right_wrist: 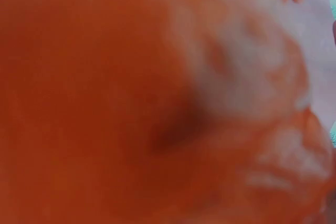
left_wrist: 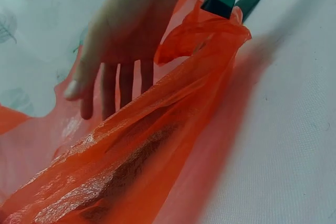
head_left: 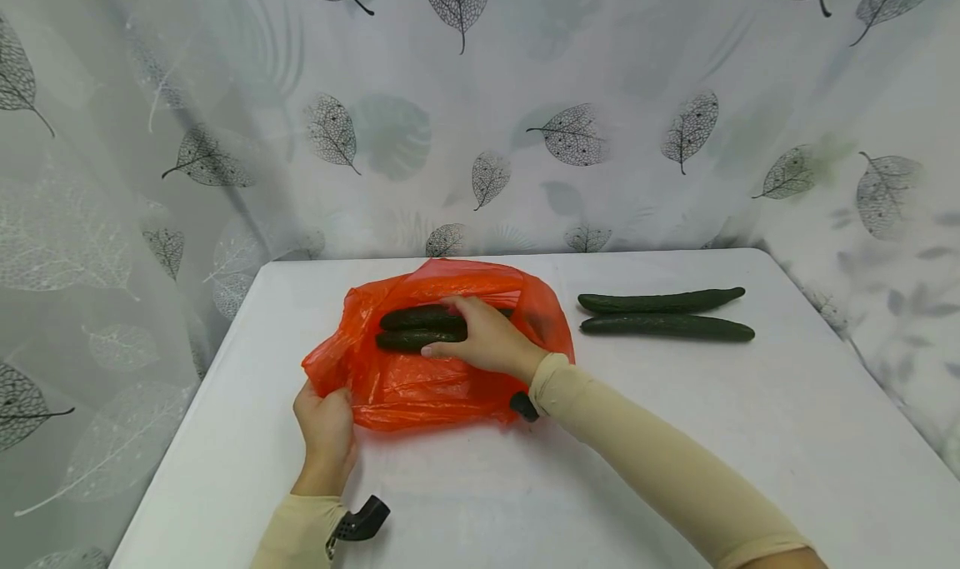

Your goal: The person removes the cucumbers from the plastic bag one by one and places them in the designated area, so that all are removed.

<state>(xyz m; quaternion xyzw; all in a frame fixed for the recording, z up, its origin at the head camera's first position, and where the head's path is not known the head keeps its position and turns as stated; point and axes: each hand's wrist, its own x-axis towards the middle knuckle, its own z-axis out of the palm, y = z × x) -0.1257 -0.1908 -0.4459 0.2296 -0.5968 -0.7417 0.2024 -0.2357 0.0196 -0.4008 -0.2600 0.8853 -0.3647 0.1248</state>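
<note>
A red-orange plastic bag [head_left: 435,386] lies on its side on the table, its mouth facing left. Two dark green cucumbers [head_left: 408,341] rest side by side inside it. My left hand [head_left: 327,436] grips the bag's rim at the left; its fingertips are partly covered by plastic. Reaching over the bag, my right hand [head_left: 487,336] is above the cucumbers, thumb and fingers spread. In the left wrist view that right hand [left_wrist: 131,30] has fairly straight fingers, their tips partly behind the bag's edge. Blurred orange plastic [right_wrist: 94,98] fills most of the right wrist view.
Two more cucumbers [head_left: 667,326] lie nearly parallel on the white table [head_left: 675,419], right of the bag. A leaf-patterned curtain [head_left: 525,136] hangs behind the table and along its sides. Black wrist cameras [head_left: 363,519] stick out from both sleeves.
</note>
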